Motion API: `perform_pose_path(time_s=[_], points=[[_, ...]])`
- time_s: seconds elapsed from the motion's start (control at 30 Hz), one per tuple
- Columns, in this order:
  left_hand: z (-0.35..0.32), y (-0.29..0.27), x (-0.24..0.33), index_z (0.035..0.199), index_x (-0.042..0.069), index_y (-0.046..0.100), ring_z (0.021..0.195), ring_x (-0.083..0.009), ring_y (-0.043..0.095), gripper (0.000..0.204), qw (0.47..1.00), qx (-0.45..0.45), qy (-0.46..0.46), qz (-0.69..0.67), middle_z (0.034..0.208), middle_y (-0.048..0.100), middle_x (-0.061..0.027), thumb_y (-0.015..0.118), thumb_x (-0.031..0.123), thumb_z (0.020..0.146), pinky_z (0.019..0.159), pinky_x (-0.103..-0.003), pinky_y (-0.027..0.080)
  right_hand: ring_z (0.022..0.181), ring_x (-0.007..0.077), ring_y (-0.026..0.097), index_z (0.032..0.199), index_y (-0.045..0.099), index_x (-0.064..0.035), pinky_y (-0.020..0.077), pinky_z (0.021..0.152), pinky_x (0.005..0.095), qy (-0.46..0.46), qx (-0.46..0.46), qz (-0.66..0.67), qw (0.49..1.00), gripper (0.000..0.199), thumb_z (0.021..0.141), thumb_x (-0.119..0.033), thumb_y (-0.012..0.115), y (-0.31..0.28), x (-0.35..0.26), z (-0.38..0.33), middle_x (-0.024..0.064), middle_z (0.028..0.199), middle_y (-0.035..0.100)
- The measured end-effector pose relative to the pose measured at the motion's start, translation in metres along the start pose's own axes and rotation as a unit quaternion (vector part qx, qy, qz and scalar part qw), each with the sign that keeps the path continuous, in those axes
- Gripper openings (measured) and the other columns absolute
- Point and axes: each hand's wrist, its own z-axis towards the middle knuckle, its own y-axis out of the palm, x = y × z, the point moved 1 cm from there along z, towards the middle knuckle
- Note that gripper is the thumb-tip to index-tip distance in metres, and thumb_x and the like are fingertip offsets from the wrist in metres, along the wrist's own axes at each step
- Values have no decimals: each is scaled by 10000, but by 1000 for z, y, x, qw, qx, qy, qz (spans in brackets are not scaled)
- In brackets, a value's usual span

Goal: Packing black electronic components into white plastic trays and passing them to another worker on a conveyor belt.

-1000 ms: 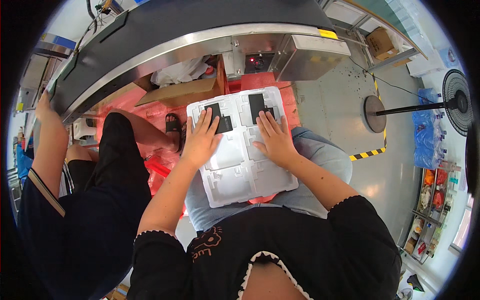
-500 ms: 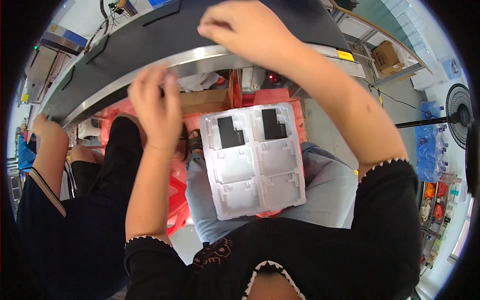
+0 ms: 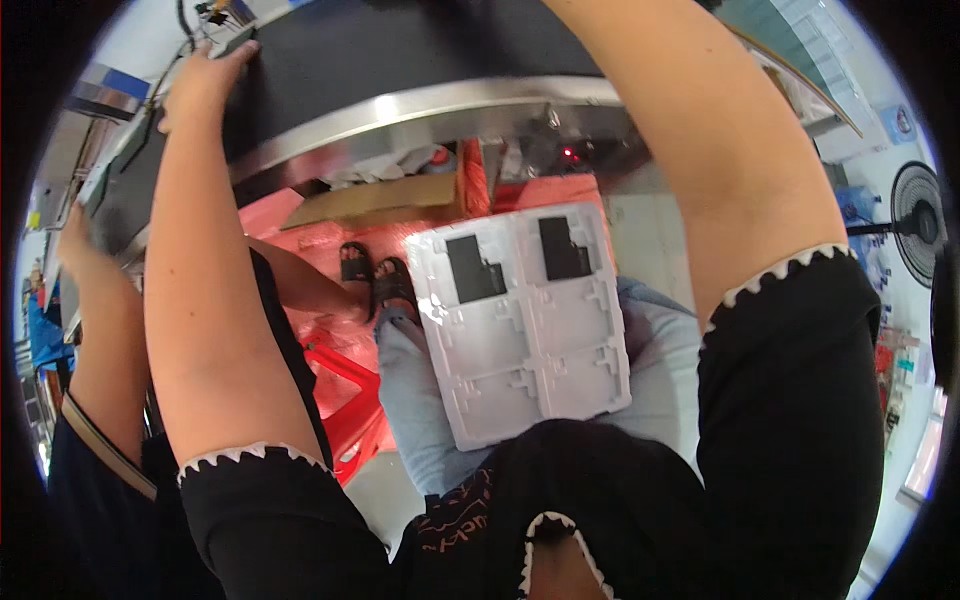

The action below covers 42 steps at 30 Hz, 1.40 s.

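Observation:
A white moulded plastic tray [image 3: 520, 350] lies across my lap on my blue jeans. Two flat black pieces [image 3: 475, 270] [image 3: 563, 248] sit in its two far compartments; the near compartments hold nothing. My left hand [image 3: 205, 72] is stretched far forward and rests palm down with its fingers apart on the black conveyor belt [image 3: 400, 45], holding nothing that I can see. My right forearm [image 3: 700, 130] rises over the belt, and its hand is cut off by the top edge of the picture.
The belt's metal rim [image 3: 420, 105] curves across the top. Below it are a brown cardboard sheet [image 3: 375, 200], red crates [image 3: 340, 400] and sandalled feet [image 3: 380, 275]. A co-worker's arm [image 3: 95, 320] reaches to the belt at the left. A standing fan [image 3: 920, 235] is at the right.
Both my hands left the tray and rose toward the belt. My left hand now lies on the belt at the far left, and my right hand has gone out of the picture.

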Motion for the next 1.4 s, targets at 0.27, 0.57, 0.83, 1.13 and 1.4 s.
perform_pose_path(time_s=[0.27,0.57,0.83,1.13,1.4], points=[[19,0,17,1127,-129,538,1112,-333,529,1043,983,-134,123,-7,1154,554,-261,647,723,535,952,-362,378,748,330,559,778,598,-13,443,656,393,-192,221,103,951,230,808,-240,593,59,10,-189,174,770,577],[-169,-55,47,1242,31,500,1079,-348,530,770,917,137,330,-178,1155,554,-227,718,476,654,918,-393,401,719,359,557,726,563,-6,432,627,416,213,-25,326,921,346,861,-324,552,243,36,-390,183,733,568],[-367,-13,22,1264,95,447,1155,-343,381,782,819,-218,494,-195,1235,424,-147,766,191,557,976,-439,303,737,309,603,728,591,-37,467,645,407,210,-192,185,941,396,824,-421,565,245,31,-377,146,734,602],[-414,63,-18,1292,104,426,1267,-335,318,609,799,-283,504,-164,1395,306,-148,619,117,715,1034,-490,244,1184,264,428,1150,525,-70,306,990,459,-1,37,149,988,435,800,-317,601,247,5,-424,80,1239,485],[-443,74,-17,1251,16,446,1335,-345,226,467,830,-266,461,-170,1439,238,-193,501,72,791,1081,-521,128,1051,271,513,1102,556,-44,359,925,434,-20,-16,248,968,353,796,-208,618,228,11,-398,103,1099,560]])
